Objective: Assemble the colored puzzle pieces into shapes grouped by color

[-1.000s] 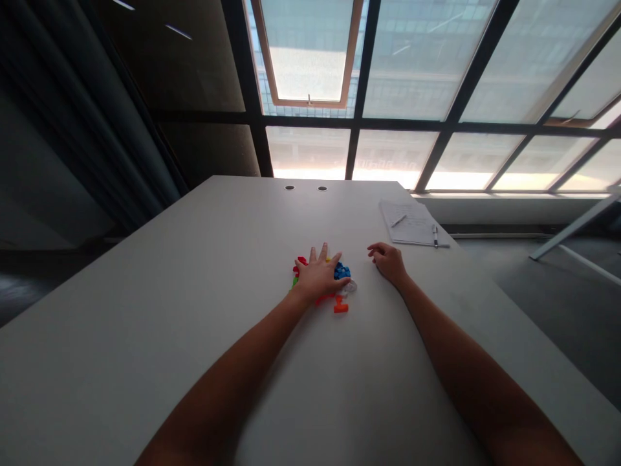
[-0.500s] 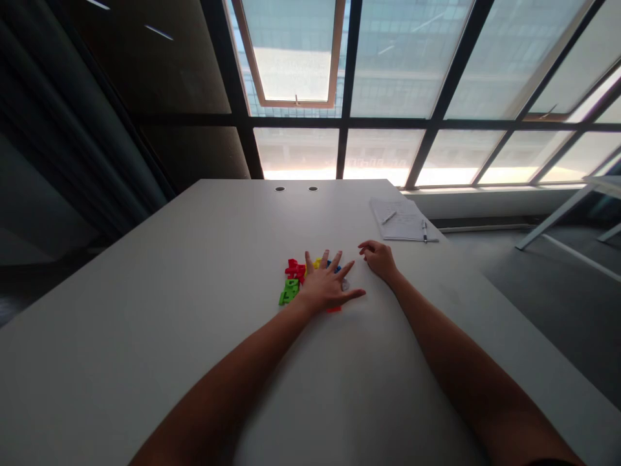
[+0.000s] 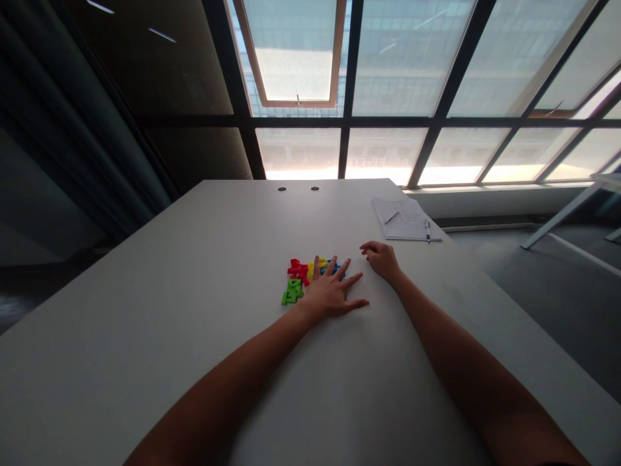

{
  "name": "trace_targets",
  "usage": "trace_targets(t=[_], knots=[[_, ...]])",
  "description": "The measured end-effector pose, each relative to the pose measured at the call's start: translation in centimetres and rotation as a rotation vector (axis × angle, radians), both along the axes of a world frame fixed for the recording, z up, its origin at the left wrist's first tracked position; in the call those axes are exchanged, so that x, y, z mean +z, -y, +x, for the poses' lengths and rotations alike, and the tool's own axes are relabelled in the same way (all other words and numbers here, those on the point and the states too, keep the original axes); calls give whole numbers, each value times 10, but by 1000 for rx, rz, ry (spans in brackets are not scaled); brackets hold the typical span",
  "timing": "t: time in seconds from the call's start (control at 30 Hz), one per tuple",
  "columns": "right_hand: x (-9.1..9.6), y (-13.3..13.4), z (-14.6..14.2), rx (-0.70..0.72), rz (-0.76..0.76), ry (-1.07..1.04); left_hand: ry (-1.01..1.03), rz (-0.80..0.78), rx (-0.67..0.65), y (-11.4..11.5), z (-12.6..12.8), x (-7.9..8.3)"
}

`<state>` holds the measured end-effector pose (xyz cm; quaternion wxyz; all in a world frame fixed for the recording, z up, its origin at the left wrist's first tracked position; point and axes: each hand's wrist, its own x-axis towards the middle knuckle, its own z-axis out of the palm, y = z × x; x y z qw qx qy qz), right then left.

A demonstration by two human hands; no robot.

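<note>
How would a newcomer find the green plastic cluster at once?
On the white table, find the spread left hand. Immediately left of it lies the green plastic cluster, nearer the person than the red cluster; no visible neighbour shares its colour.

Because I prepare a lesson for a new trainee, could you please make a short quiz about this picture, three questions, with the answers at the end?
1. Among the coloured pieces in view, which colour lies closest to the left wrist?
A) red
B) green
C) yellow

2. True or false: the left grip is closed into a fist.

3. Fill in: the paper sheets lie on the table beyond the ____ grip.

Key:
1: B, the green pieces.
2: False; its fingers are spread.
3: right; the right grip is nearer to the person than the sheets.
</note>
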<state>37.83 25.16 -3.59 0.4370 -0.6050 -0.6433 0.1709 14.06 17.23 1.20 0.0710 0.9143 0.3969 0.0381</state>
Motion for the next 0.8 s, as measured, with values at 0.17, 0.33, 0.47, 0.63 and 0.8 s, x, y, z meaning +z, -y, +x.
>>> trace_targets(t=[0.17,0.33,0.47,0.63,0.8], knots=[[-1,-1,1,1,-4,-2,-35,36,-10,-3,-6,11],[0,0,1,-3,1,6,-31,-20,18,-8,-5,16],[-1,0,1,0,2,10,-30,-27,-12,-12,-11,4],[-4,0,2,-4,10,26,2,-28,-12,-19,-25,-5],[-3,0,2,-5,4,35,7,-27,18,-22,-38,-5]])
